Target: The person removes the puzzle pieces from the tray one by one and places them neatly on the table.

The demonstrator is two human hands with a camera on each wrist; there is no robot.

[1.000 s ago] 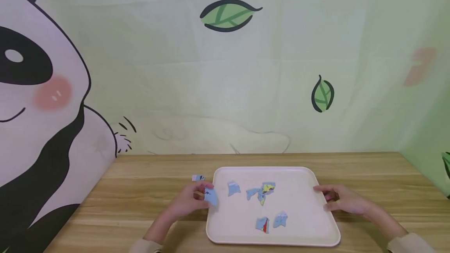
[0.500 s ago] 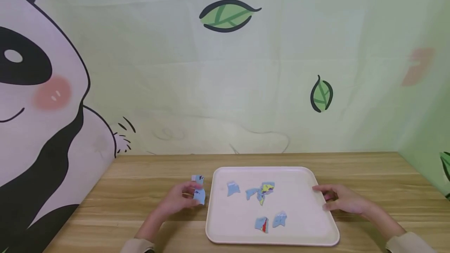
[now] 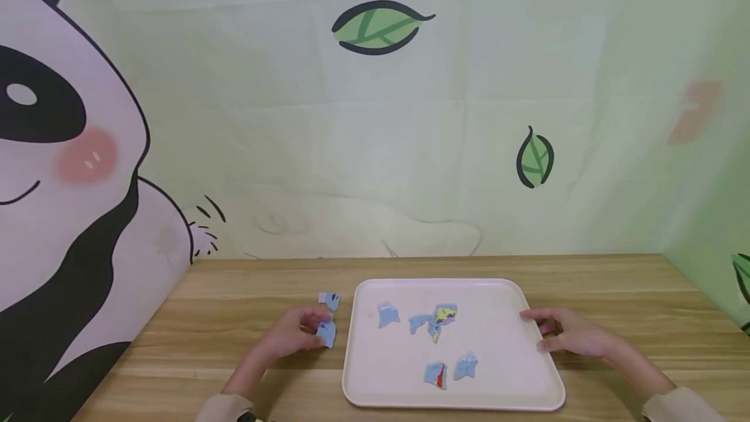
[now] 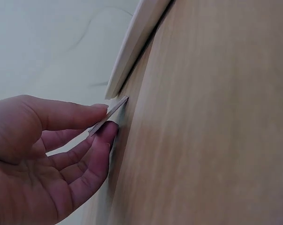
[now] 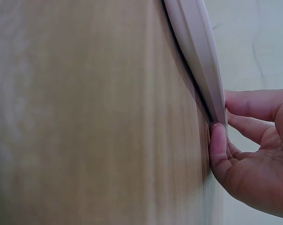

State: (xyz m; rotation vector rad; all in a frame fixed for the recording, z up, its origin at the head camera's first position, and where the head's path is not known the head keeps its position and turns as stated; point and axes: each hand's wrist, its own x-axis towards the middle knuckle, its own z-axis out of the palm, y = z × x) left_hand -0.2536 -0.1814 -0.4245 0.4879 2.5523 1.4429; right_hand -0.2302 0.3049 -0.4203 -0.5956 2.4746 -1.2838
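Just outside the left edge of the white, round-cornered, shallow rectangular tray [image 3: 504, 337], my left hand [image 3: 291, 333] pinches a thin, flat, light-blue puzzle piece [image 3: 328, 335] with dark marks. Thumb and fingertips meet on that piece, which sits tilted and nearly edge-on in the left wrist view; whether its lower edge touches the light-brown wood-grained tabletop [image 3: 234, 314], I cannot tell. Beyond it, beside the tray's far-left corner, lies a small blue-and-white fragment [image 3: 332, 302] with black markings; whether it is one piece or two, I cannot make out.

At the tray's right edge, my right hand [image 3: 571, 332] grips the rim, the thumb pressed to the outer side and a finger resting on top.

Inside the tray, toward its far-left corner, I see a pale-blue piece with a whitish top [image 3: 388, 315]. Slightly beyond the tray's middle sits a yellow-and-blue irregular cluster of pieces [image 3: 446, 313], too small for me to count. Near the tray's front edge are a blue piece with a red streak [image 3: 436, 375] and, just to its right, a light-blue piece with a white tip [image 3: 466, 366].

Beige fabric sleeves [image 3: 674, 405] cover my forearms in front of the tray on either side. Behind the tray rises a pale-green backdrop [image 3: 404, 148] printed with green leaves and, to the left, a black-and-white cartoon panda [image 3: 76, 226].
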